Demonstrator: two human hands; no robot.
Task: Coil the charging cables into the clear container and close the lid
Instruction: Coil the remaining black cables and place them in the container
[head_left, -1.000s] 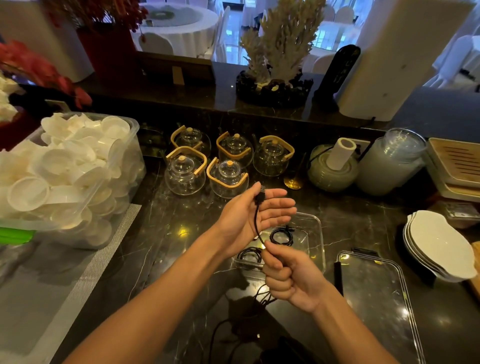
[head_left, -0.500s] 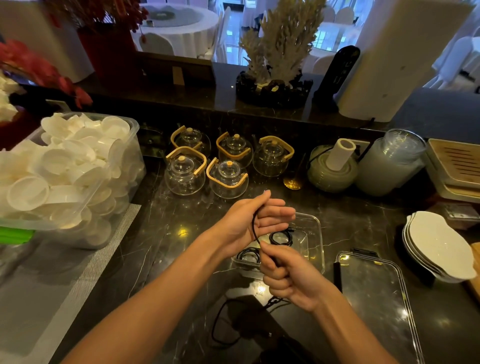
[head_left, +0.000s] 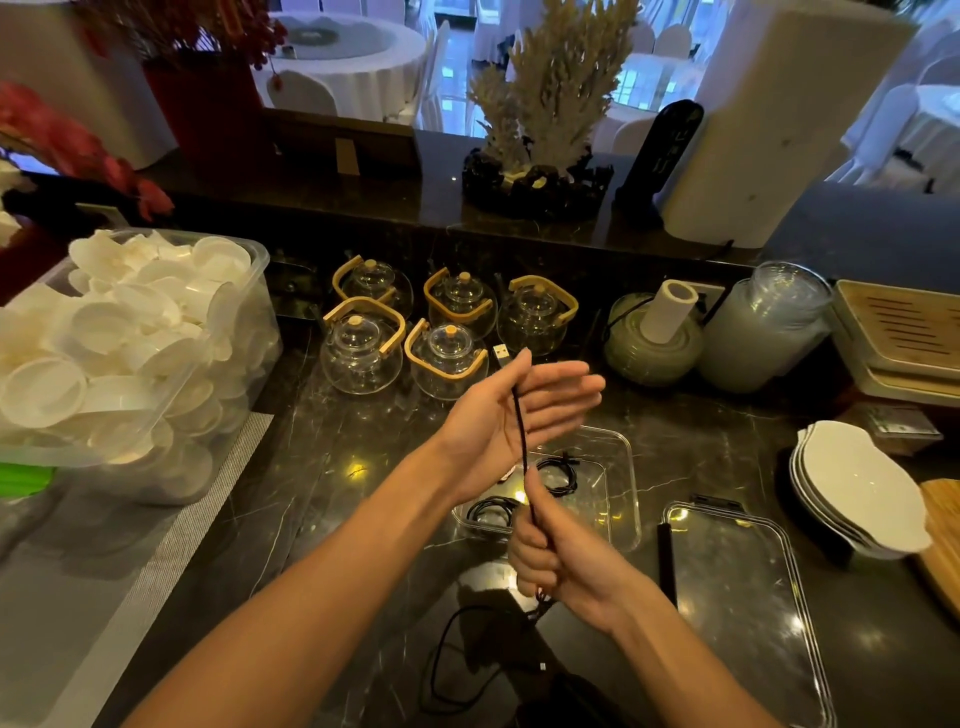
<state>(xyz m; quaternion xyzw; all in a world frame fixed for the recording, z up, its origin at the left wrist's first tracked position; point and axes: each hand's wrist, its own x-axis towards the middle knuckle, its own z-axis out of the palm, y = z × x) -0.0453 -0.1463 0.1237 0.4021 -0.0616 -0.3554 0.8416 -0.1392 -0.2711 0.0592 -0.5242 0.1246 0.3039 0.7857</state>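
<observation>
A black charging cable (head_left: 521, 431) runs taut between my hands above the counter. My left hand (head_left: 511, 415) is palm up with straight fingers; its thumb pinches the cable just below the USB plug (head_left: 501, 355). My right hand (head_left: 558, 558) grips the cable in a fist lower down. The cable's slack (head_left: 441, 665) trails over the dark counter near me. Behind my hands stands the clear container (head_left: 623, 467), open, with two coiled black cables (head_left: 558, 474) inside. Its clear lid (head_left: 743, 597) lies flat to the right.
Several glass teapots (head_left: 363, 353) with wooden handles stand just behind my left hand. A big plastic tub of white cups (head_left: 130, 353) fills the left. Stacked white plates (head_left: 857, 488) and a wooden board sit right. A green pot (head_left: 654, 348) and glass jar (head_left: 769, 327) are behind.
My left hand straightened its fingers and rose a little, so the USB plug now sticks out past the thumb. My right hand slid lower along the cable.
</observation>
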